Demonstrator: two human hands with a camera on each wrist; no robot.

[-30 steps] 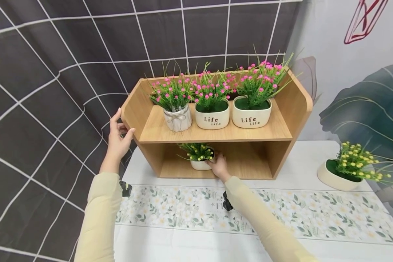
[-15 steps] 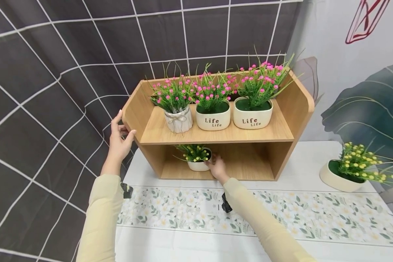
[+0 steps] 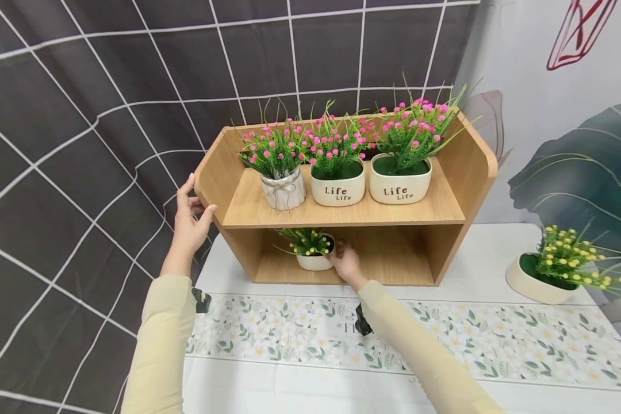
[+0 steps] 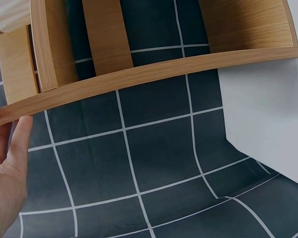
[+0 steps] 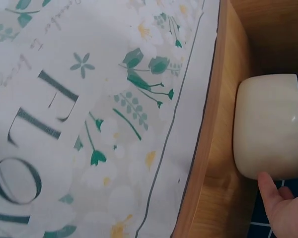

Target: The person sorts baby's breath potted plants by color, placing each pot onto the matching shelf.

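Note:
Fingers of my left hand (image 3: 192,224) touch the left side panel of the wooden shelf (image 3: 300,219), the thumb at its front edge. In the left wrist view, part of my left hand (image 4: 7,178) shows at the panel's edge. My right hand (image 3: 348,263) touches the right end of a white oval pot of yellow flowers (image 3: 315,261) on the lower board. A fingertip of my right hand (image 5: 288,213) meets that cream pot (image 5: 268,126) in the right wrist view; the other fingers are partly out of frame.
The upper board carries a white pot with a twine bow (image 3: 283,192) and two "Life" pots of pink flowers, one in the middle (image 3: 338,192), one at right (image 3: 400,190). Another yellow-flowered pot (image 3: 540,286) stands on the white table at right. A floral runner (image 3: 290,328) lies in front.
The yellow-flowered pot on the lower board has shifted a little left, then stayed put. My right forearm has lately edged right. The left hand keeps its place at the side panel.

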